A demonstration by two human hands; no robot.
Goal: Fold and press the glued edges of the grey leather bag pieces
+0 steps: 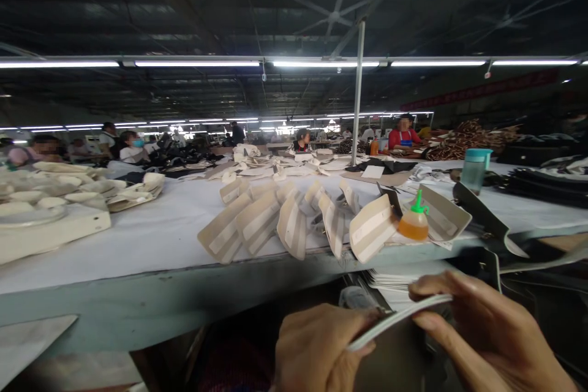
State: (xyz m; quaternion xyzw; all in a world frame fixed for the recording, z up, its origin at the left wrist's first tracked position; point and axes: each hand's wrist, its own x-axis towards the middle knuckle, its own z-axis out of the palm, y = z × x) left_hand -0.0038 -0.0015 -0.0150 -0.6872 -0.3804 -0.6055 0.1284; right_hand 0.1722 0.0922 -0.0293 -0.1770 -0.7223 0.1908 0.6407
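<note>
Between my two hands, in front of the table edge, I hold a thin stack of white strips, bent slightly and tilted up to the right. My left hand is closed on its lower left end. My right hand pinches the upper right end between thumb and fingers. Behind them, below the tabletop, lies a pile of white sheets. On the table edge above stands a row of curved beige panels, with a squeeze bottle of amber liquid and a green nozzle at their right.
Cream-coloured pieces are heaped on the left of the white-covered table. A teal-lidded water bottle stands at right, near dark panels. A metal post rises behind. A person in red and several others work farther back.
</note>
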